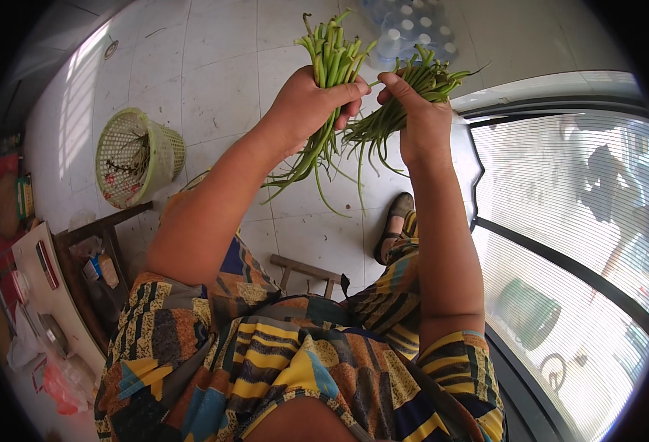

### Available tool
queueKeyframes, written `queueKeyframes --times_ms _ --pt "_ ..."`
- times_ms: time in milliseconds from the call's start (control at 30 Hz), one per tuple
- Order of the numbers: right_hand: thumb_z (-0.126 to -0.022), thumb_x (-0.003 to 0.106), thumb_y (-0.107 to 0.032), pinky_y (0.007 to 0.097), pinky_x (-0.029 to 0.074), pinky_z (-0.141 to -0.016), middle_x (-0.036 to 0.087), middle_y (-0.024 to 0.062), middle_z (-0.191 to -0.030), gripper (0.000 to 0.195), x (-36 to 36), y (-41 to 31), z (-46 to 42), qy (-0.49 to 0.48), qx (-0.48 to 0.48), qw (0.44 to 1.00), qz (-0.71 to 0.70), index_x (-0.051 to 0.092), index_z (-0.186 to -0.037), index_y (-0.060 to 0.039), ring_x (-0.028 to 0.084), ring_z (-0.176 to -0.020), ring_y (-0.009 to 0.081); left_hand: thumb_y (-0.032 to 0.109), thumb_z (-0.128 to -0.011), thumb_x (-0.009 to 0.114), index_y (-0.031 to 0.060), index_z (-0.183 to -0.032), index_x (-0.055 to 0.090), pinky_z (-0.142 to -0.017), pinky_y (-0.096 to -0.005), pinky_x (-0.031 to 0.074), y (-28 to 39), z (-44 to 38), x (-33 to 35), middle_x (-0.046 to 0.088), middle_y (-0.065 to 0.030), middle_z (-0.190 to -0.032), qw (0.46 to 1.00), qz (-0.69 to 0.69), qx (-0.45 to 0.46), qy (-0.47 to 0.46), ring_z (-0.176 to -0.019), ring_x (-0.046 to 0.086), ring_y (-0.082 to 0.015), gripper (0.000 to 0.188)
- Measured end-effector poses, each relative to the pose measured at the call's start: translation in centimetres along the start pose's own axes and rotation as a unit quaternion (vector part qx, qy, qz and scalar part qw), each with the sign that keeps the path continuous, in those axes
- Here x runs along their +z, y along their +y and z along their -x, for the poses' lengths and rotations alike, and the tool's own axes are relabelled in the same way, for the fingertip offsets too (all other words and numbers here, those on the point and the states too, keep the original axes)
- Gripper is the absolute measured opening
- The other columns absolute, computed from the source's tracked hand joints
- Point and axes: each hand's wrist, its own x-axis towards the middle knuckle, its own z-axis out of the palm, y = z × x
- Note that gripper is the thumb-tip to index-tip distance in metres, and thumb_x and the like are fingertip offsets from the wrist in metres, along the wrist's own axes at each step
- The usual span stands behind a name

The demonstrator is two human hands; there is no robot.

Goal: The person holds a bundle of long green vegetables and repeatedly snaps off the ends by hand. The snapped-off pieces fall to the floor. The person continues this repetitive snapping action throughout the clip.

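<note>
My left hand (316, 99) grips an upright bundle of long green vegetable stems (332, 58), cut ends upward and thin tails hanging below the wrist. To its right, a second bundle of green stems (377, 122) is held in my right hand (424, 113), its ends fanning to the upper right. The two hands nearly meet at their fingertips. A single stem end shows between the right thumb and the left fingers. Both bundles are held up above the tiled floor (225, 94). The fingers behind the stems are partly hidden.
A pale green plastic basket (167, 146) with plant scraps stands at left. Shrink-wrapped water bottles (413, 33) are on the floor ahead. On the right is a dark-framed screen door (556, 221). A cluttered low table (70, 287) stands at lower left, and a wooden stool rail (308, 268) shows below.
</note>
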Motion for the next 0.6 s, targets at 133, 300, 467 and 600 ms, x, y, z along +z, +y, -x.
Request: queueKeyframes --times_ms 133,300,467,600 --pt "-0.085 0.066 -0.004 0.0293 0.049 -0.067 0.063 0.0089 -0.091 0.023 -0.3 0.1 0.0 0.003 0.030 0.994 -0.101 0.056 -0.105 -0.0016 0.057 -0.071 0.0154 0.014 -0.086 0.063 0.0018 -0.084 0.063 -0.049 -0.0256 0.041 -0.3 -0.2 -0.3 0.053 -0.0016 -0.066 1.000 0.002 0.011 0.002 -0.054 0.048 -0.0100 0.013" --pt "-0.084 0.064 -0.001 0.0290 0.049 -0.066 0.063 0.0112 -0.092 0.022 -1.5 0.0 -0.9 0.009 0.039 0.979 -0.201 0.054 -0.104 -0.0024 0.057 -0.069 0.0162 0.013 -0.086 0.062 0.0014 -0.085 0.062 -0.050 -0.0256 0.041 -0.4 -0.2 -0.3 0.053 -0.0017 -0.066 1.000 -0.008 0.013 0.014 -0.054 0.048 -0.0097 0.011" --pt "-0.084 0.064 -0.001 0.0298 0.049 -0.066 0.063 0.0106 -0.091 0.022 -1.9 -0.4 -1.1 0.037 0.027 0.979 -0.198 0.054 -0.104 -0.0017 0.057 -0.070 0.0170 0.012 -0.086 0.062 0.0006 -0.086 0.062 -0.050 -0.0255 0.041 -0.3 -0.2 -0.2 0.053 -0.0016 -0.066 1.000 0.011 0.013 0.025 -0.052 0.048 -0.0100 0.011" --pt "-0.084 0.064 0.000 0.0300 0.050 -0.064 0.062 0.0096 -0.089 0.021 -2.0 0.1 -1.2 0.042 0.054 0.979 -0.194 0.055 -0.104 0.0005 0.057 -0.068 0.0181 0.011 -0.086 0.062 -0.0001 -0.087 0.062 -0.050 -0.0256 0.041 -0.4 -0.4 -0.5 0.054 -0.0023 -0.066 0.997 0.020 0.051 0.047 -0.052 0.049 -0.0102 0.012"
